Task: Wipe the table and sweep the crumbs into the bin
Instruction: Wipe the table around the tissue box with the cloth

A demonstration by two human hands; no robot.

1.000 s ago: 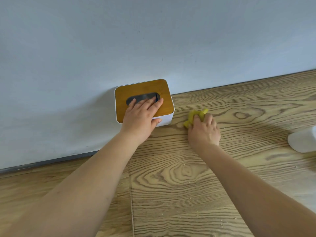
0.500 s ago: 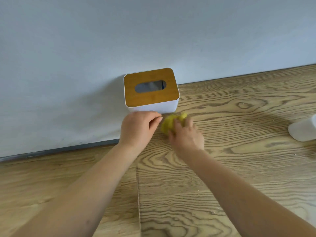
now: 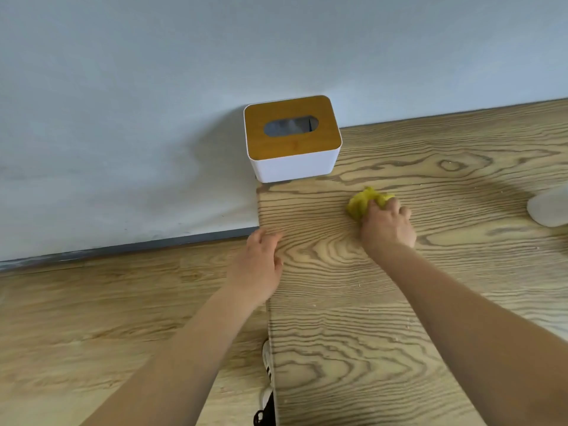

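Note:
My right hand [image 3: 388, 226] grips a crumpled yellow cloth [image 3: 364, 200] and presses it on the wood-grain table [image 3: 353, 348], a little in front of the tissue box. Small pale crumbs [image 3: 408, 324] lie scattered over the tabletop. My left hand [image 3: 257, 265] rests at the table's left edge with its fingers relaxed and holds nothing. No bin shows in this view.
A white tissue box with a wooden lid [image 3: 292, 138] stands at the table's far left corner against the wall. A white object [image 3: 550, 207] is cut off at the right edge. A shoe [image 3: 266, 385] is on the wooden floor beside the table.
My left hand has come off the tissue box and drawn back to the table's left edge. My right hand has moved the yellow cloth left and then back right across the tabletop.

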